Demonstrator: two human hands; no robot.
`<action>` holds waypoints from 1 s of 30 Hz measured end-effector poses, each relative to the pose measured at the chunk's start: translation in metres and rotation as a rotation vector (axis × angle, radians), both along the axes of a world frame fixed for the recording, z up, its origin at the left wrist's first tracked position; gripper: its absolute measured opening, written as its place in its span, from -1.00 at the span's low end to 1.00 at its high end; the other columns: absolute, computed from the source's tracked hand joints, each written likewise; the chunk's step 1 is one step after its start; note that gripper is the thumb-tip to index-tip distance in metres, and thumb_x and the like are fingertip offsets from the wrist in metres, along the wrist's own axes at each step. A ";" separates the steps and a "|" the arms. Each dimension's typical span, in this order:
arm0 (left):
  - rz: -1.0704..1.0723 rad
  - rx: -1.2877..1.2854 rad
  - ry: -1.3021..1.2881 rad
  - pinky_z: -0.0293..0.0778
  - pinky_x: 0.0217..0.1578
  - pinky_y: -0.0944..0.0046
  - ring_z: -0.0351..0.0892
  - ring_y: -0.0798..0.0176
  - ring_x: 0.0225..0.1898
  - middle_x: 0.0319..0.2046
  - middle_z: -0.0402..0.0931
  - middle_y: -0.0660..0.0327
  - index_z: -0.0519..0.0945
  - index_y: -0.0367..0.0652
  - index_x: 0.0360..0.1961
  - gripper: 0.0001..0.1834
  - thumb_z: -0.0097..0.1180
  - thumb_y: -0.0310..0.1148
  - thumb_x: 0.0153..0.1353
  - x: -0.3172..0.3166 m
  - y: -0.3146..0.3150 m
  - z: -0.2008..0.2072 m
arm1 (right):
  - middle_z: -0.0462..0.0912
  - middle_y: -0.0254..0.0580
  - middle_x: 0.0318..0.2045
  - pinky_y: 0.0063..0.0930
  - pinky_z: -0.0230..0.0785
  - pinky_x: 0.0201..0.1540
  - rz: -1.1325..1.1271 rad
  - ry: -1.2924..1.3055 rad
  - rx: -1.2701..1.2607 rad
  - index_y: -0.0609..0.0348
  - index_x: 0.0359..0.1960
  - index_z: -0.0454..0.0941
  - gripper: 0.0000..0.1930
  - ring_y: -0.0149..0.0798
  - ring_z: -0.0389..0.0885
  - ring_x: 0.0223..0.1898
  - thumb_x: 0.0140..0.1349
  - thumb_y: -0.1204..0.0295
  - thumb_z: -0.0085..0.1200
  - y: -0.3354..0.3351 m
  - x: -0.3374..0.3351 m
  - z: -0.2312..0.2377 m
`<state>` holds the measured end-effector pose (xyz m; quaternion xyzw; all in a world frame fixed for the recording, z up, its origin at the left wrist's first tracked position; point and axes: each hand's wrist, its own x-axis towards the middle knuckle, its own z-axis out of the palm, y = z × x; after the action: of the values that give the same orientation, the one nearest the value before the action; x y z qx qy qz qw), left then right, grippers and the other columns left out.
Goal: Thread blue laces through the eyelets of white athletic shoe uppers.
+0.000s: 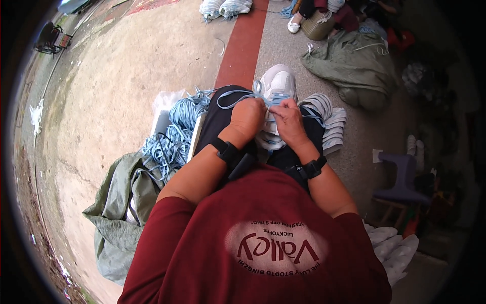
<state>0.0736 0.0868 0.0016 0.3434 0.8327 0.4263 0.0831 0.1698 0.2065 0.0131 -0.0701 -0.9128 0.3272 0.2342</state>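
A white sneaker [280,81] sits on my lap with its toe pointing away from me. A light blue shoelace [280,97] crosses its front, and a loop of it curves out to the left over my dark trouser leg. My left hand [249,117] is closed at the shoe's left side, its fingertips mostly hidden, with the lace coming out of it. My right hand [289,120] pinches the lace near the shoe's opening, thumb and forefinger together. Both hands are close to each other over the tongue.
A heap of light blue laces [177,126] lies at my left, above a green sack [119,218]. Stacked white shoe parts [334,126] stand at my right. Farther off are a large green sack [354,66], another person's shoe [293,25] and a purple stool [397,177].
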 end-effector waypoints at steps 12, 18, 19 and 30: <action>-0.112 0.060 0.048 0.45 -0.31 0.11 0.53 -0.10 -0.36 -0.46 0.54 -0.05 0.55 -0.30 -0.43 -0.86 0.06 -0.43 0.02 0.005 -0.007 -0.009 | 0.44 -0.03 -0.43 -0.22 0.32 -0.29 -0.056 -0.030 0.181 0.18 -0.52 0.55 -0.94 -0.05 0.42 -0.35 -0.08 0.50 0.12 -0.010 -0.007 0.003; -0.069 0.136 -0.209 0.45 -0.35 0.16 0.56 -0.01 -0.40 -0.46 0.54 0.01 0.55 -0.24 -0.41 -0.87 0.09 -0.41 0.02 0.005 -0.010 -0.009 | 0.42 -0.06 -0.40 -0.25 0.31 -0.33 0.011 -0.004 0.364 0.21 -0.53 0.50 -0.92 -0.07 0.41 -0.42 -0.10 0.54 0.14 -0.007 -0.011 0.003; -0.074 0.137 -0.207 0.45 -0.35 0.16 0.56 -0.01 -0.40 -0.46 0.54 0.01 0.55 -0.24 -0.41 -0.87 0.09 -0.41 0.02 0.003 -0.009 -0.009 | 0.42 -0.06 -0.39 -0.32 0.30 -0.34 0.045 0.027 0.150 0.22 -0.54 0.48 -0.93 -0.10 0.41 -0.44 -0.08 0.57 0.11 -0.005 -0.003 0.008; -0.267 0.086 0.168 0.45 -0.45 0.24 0.55 0.16 -0.49 -0.51 0.53 0.13 0.60 -0.23 -0.49 -0.83 0.25 -0.34 -0.06 0.005 0.008 0.030 | 0.57 0.10 -0.27 -0.52 0.32 -0.20 0.348 0.036 -1.257 0.15 -0.47 0.34 -0.81 -0.38 0.44 -0.37 0.28 0.37 -0.07 0.012 0.073 0.032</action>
<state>0.0783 0.0946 0.0318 0.4888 0.7646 0.4165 0.0543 0.2426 0.2186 0.0454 -0.0395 -0.5413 0.8330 0.1073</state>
